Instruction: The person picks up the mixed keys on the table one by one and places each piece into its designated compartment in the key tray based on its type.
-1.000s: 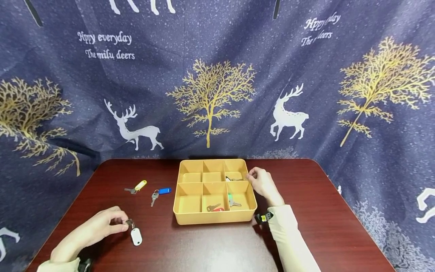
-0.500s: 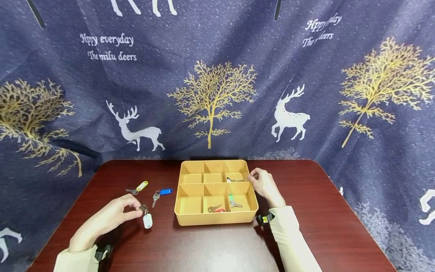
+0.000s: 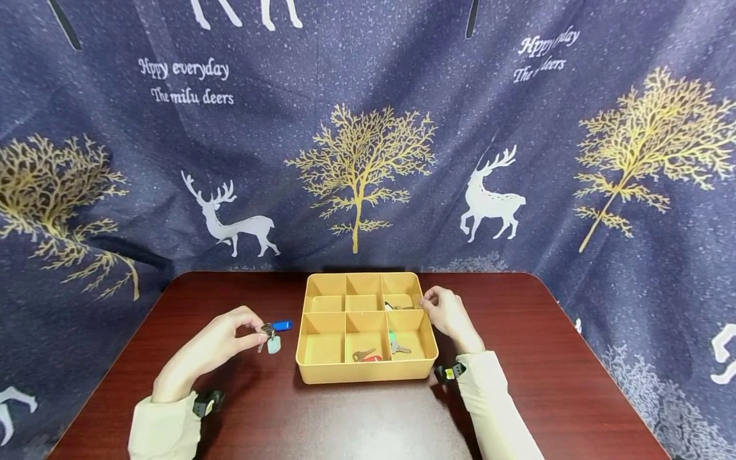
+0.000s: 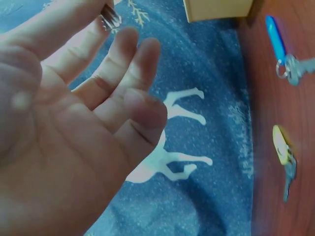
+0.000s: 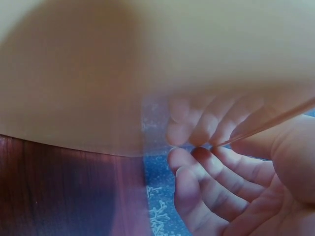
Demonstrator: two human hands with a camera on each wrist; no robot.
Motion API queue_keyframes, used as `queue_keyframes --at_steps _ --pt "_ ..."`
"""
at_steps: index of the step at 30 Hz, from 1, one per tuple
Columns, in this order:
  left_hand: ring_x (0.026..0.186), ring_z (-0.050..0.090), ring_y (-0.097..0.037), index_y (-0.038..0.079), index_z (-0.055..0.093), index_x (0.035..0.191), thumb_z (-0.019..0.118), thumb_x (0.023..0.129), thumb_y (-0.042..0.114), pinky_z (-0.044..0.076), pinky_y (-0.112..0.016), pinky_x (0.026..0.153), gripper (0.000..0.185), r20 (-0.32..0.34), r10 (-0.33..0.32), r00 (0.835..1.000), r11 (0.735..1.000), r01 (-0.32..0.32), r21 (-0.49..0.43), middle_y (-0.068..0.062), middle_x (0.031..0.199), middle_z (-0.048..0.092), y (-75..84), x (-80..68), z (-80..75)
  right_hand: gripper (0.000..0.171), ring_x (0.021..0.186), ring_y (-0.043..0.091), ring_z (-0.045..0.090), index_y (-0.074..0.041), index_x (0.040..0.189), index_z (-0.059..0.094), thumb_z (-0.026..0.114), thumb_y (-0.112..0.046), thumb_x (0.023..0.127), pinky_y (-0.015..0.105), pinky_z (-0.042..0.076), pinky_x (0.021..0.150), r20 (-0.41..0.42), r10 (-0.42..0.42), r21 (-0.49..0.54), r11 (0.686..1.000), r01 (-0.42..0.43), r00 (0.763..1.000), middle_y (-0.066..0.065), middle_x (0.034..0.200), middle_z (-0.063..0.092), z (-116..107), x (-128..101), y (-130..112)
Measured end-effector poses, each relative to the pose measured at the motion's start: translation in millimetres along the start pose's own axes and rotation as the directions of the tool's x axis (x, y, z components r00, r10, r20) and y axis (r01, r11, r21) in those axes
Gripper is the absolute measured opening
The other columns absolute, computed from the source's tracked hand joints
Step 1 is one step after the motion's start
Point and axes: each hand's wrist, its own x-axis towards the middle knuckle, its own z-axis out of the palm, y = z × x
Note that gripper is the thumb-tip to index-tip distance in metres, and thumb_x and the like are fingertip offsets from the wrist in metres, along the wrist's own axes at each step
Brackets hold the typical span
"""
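My left hand [image 3: 221, 338] pinches a key [image 3: 267, 330] between thumb and fingertips, its white tag [image 3: 274, 345] hanging below. This overlaps the key with a blue tag [image 3: 282, 326] on the table. A key with a yellow tag [image 4: 280, 145] lies on the wood in the left wrist view; in the head view my hand mostly hides it. At the right side of a yellow six-section box [image 3: 368, 372], my right hand [image 3: 447, 313] grips the rim with thumb and fingers. Inside are a red-tagged key [image 3: 363, 354], a green-tagged key [image 3: 399, 347] and another key [image 3: 402, 307] at the back right.
The dark red wooden table [image 3: 546, 383] ends at the back against a blue cloth [image 3: 259, 128] printed with deer and trees. Dividers split the box into back and front rows. A wrist camera [image 3: 208, 404] is strapped below my left hand.
My left hand has moved right and away from me with the white-tagged key, from the near left to beside the blue-tagged one. My right hand has stayed on the box's rim.
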Motion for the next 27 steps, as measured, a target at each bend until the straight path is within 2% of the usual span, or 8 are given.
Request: queue_keyframes --at_steps 3,10,13,17,22,27 --pt "0.077 0.056 -0.006 0.019 0.065 0.084 0.075 0.086 0.014 0.045 -0.027 0.069 0.011 0.003 -0.003 1.000 1.000 0.003 -0.024 0.013 0.082 0.057 3.7 5.4 1.8 0.011 0.063 0.017 0.055 -0.009 0.086 0.064 0.067 -0.018 0.091 0.034 0.045 0.062 -0.003 -0.001 0.003 1.000 0.001 1.000 -0.001 0.068 0.060 0 0 -1" --pt "0.056 0.055 -0.008 0.020 0.064 0.084 0.075 0.087 0.018 0.044 -0.025 0.060 0.011 0.018 -0.037 0.999 0.996 0.039 -0.085 0.006 0.087 0.057 13.9 18.9 8.9 0.010 0.061 0.016 0.054 -0.009 0.086 0.064 0.067 -0.017 0.091 0.033 0.044 0.061 -0.008 0.000 -0.006 1.000 0.000 1.000 -0.002 0.066 0.059 1 -1 0" --pt "0.065 0.055 -0.008 0.018 0.065 0.084 0.075 0.086 0.016 0.045 -0.026 0.062 0.010 0.008 -0.005 1.000 0.996 0.006 -0.086 0.006 0.087 0.057 16.3 24.5 13.4 0.011 0.061 0.016 0.054 -0.009 0.086 0.064 0.067 -0.017 0.092 0.033 0.044 0.061 -0.005 0.003 -0.003 1.000 -0.003 1.000 -0.001 0.067 0.059 1 0 -1" --pt "0.081 0.054 -0.008 0.020 0.066 0.083 0.076 0.085 0.015 0.045 -0.026 0.072 0.011 -0.013 0.027 1.000 0.998 -0.028 -0.065 0.011 0.086 0.058 18.1 30.7 18.5 0.011 0.064 0.017 0.054 -0.009 0.086 0.064 0.067 -0.017 0.092 0.034 0.044 0.063 -0.007 0.001 -0.008 1.000 -0.001 1.000 0.000 0.069 0.059 2 0 0" --pt "0.084 0.056 -0.008 0.021 0.067 0.084 0.075 0.086 0.021 0.045 -0.026 0.076 0.008 -0.024 0.011 1.000 0.997 -0.012 -0.071 0.013 0.088 0.059 24.5 35.9 21.8 0.011 0.065 0.017 0.054 -0.009 0.085 0.064 0.068 -0.017 0.091 0.034 0.044 0.064 -0.011 -0.002 -0.010 1.000 0.002 1.000 0.000 0.070 0.060 2 0 -1" --pt "0.085 0.057 -0.006 0.029 0.066 0.085 0.075 0.087 0.028 0.045 -0.024 0.075 0.009 -0.052 0.021 0.998 0.997 -0.025 -0.073 0.015 0.089 0.059 32.7 41.2 25.6 0.011 0.065 0.017 0.054 -0.009 0.085 0.064 0.068 -0.018 0.091 0.034 0.044 0.064 -0.010 -0.005 -0.011 1.000 0.005 1.000 0.000 0.070 0.060 1 -1 -1"
